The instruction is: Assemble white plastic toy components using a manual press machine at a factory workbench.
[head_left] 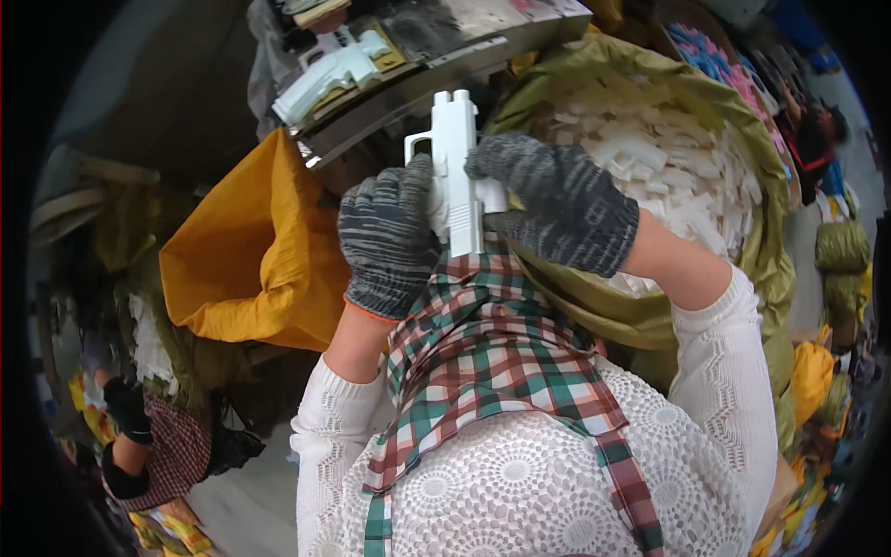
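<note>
A white plastic toy pistol (455, 139) is held upright in front of my apron, its muzzle end pointing away from me. My left hand (388, 237), in a dark grey knitted glove, is closed round the side by the trigger guard. On the other side my right hand (561, 200), gloved alike, is closed with thumb and fingers against the toy. A small rounded white part (491, 195) shows between the right fingers and the pistol; whether it is joined to it I cannot tell. The palms hide part of the grip.
At right stands a large olive sack (775, 278) full of white plastic parts. An open yellow sack (218, 269) is at left. Ahead, a metal workbench (408, 93) bears more white toy pistol pieces (339, 74). Another person's gloved hand (127, 408) shows at lower left.
</note>
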The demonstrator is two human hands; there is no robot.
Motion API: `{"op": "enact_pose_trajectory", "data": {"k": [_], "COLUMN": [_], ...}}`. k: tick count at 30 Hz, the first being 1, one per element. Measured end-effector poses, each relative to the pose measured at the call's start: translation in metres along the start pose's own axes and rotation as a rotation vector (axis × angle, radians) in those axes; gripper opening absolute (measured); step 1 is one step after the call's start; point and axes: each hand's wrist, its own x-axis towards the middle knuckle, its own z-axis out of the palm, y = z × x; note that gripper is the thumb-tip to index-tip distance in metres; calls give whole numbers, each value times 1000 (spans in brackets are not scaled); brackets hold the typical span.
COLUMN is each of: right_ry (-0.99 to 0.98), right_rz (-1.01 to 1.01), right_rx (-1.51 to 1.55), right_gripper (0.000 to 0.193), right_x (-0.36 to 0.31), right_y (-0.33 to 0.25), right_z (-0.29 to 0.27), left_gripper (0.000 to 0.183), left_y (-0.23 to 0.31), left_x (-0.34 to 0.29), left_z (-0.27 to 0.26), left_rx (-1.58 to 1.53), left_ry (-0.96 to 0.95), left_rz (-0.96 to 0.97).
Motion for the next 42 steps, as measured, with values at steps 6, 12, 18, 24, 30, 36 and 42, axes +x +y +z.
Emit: {"op": "enact_pose_trajectory", "data": {"k": [6,12,18,24,30,36,42], "right_ry": [144,124,104,108,-86,-19,-382], "right_rz": [174,348,191,43,6,-25,68], "right_rx": [260,356,551,456,267,6,123], "right_gripper": [47,49,47,45,44,38,26], "right_x": [18,22,62,119,164,138,34], "right_y": [27,51,68,100,107,105,103], "right_z": [-34,-33,-13,27,50,30,-31], "left_gripper": [62,52,41,27,26,25,32], "left_y": [-59,-101,-113,-150,-233,-243,-308], "left_x": [42,91,38,-3,-94,-92,-141], "left_z": [-3,-41,-7,-31,-74,-92,-59], "left_rx": [272,369,396,461,616,720,682], "left_ry": [469,-295,199,-10,281,-31,-557], "left_rz": [50,-250,-160,-683,-642,-913,-935]}}
